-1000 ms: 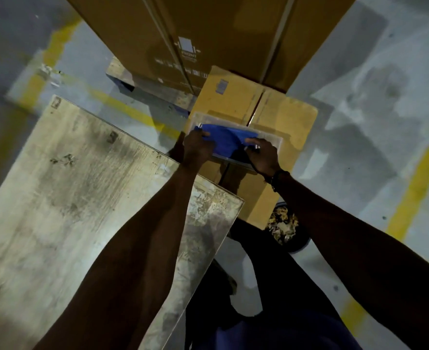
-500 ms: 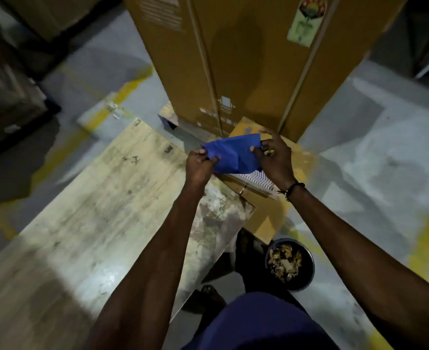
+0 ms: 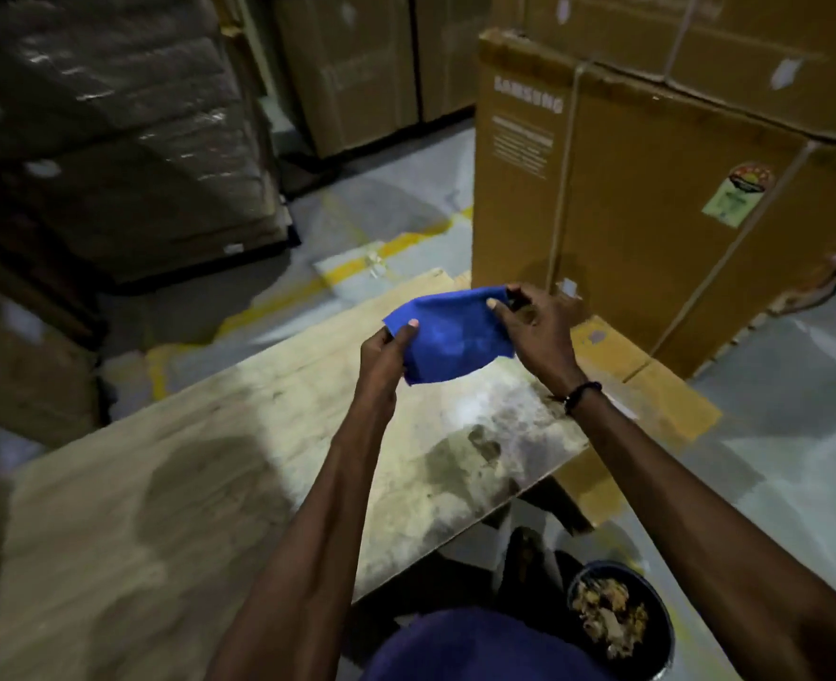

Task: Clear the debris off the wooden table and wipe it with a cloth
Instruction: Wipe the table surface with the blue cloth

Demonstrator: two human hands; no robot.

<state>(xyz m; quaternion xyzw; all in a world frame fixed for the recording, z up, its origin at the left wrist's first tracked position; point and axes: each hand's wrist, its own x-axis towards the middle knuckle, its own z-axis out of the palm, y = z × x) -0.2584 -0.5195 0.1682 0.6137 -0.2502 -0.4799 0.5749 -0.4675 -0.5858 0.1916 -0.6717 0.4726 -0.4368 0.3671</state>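
A blue cloth (image 3: 450, 336) is stretched between both hands, held in the air above the far right part of the wooden table (image 3: 185, 484). My left hand (image 3: 386, 353) pinches its left edge with thumb on top. My right hand (image 3: 534, 331) grips its right edge. The tabletop is pale wood, stained and dusty near its right corner. A dark bucket (image 3: 617, 626) holding brownish debris stands on the floor at the lower right, beside the table's near edge.
A tall cardboard carton (image 3: 651, 204) rises just behind the table's right end, with a low flat box (image 3: 651, 385) at its foot. Wrapped pallets (image 3: 111, 140) stand at the left. Grey floor with yellow lines (image 3: 278, 297) lies beyond the table.
Both hands lifted the blue cloth out of the clear tray on the low box and brought it over the table. The view has tilted upward.
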